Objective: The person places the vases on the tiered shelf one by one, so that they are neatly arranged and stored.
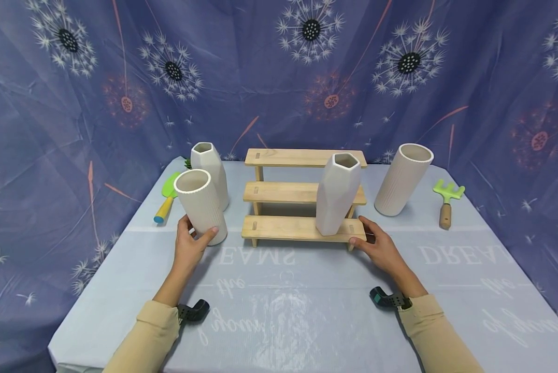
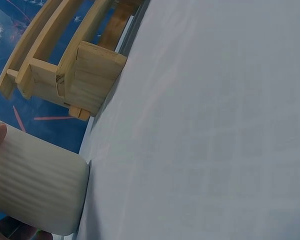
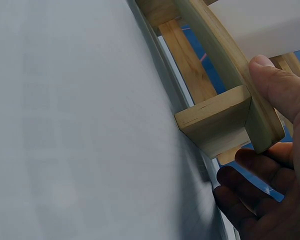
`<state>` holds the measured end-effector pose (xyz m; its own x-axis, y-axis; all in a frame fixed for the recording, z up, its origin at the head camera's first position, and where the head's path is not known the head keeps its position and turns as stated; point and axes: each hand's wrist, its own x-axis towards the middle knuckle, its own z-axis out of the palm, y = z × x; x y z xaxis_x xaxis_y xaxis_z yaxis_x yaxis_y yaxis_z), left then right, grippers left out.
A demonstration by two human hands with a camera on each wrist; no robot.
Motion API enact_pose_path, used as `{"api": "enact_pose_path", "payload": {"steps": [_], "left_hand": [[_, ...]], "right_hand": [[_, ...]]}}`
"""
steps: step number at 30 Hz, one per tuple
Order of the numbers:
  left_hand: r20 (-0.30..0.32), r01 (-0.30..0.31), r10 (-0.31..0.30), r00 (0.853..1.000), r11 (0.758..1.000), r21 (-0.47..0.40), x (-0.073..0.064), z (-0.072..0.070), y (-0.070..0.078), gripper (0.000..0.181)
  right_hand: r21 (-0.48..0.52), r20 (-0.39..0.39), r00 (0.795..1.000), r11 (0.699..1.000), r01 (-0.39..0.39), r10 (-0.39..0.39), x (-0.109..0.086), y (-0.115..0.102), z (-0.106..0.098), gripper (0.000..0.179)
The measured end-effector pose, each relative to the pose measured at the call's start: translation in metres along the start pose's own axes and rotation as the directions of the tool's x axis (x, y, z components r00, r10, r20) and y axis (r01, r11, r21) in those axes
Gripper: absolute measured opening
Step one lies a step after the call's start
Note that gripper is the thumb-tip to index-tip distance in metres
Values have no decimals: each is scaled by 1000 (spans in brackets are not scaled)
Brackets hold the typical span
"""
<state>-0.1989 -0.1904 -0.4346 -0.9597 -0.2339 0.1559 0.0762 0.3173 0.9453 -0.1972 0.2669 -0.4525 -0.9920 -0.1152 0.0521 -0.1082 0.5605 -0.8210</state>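
Note:
My left hand [image 1: 189,246] grips a white ribbed cylindrical vase [image 1: 204,212] low on its body, thumb at the front. That vase stands on the table left of a three-tier wooden shelf stand [image 1: 279,228]. At the stand's right end my right hand [image 1: 376,247] holds the lowest board, its thumb [image 3: 277,82] on top and fingers around the end. A white faceted vase [image 1: 337,194] is upright on that lowest board, near the right hand. In the left wrist view the ribbed vase [image 2: 40,182] meets the cloth, with part of the thumb over it.
Behind the held vase stands another white faceted vase [image 1: 211,173]. A second ribbed vase [image 1: 402,181] is right of the stand. A green toy trowel [image 1: 167,197] lies at left, a green hand fork [image 1: 446,202] at right. A dandelion-print curtain [image 1: 241,77] hangs behind the table.

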Motion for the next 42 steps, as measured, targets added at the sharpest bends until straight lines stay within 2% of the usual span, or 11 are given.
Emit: {"api": "enact_pose_path", "payload": {"steps": [2,14,29,42], "left_hand": [[-2,-6,6,1000,1000,15,3,1,-5,81],[10,6,-7,1000,997,83,8,5,-4,87],[-16,18,-17,1000,995,95,14,10,-5,90],[-32,40,-37,999,992,120,14,8,-3,89]], "right_hand": [[-2,-1,1000,1000,-1,1,0,1,0,81],[-1,-5,1000,1000,-12,12,0,3,-1,83],[-5,-12,1000,1000,6,-6,2,7,0,82],[0,-6,1000,1000,12,-12,2,5,1,81]]}}
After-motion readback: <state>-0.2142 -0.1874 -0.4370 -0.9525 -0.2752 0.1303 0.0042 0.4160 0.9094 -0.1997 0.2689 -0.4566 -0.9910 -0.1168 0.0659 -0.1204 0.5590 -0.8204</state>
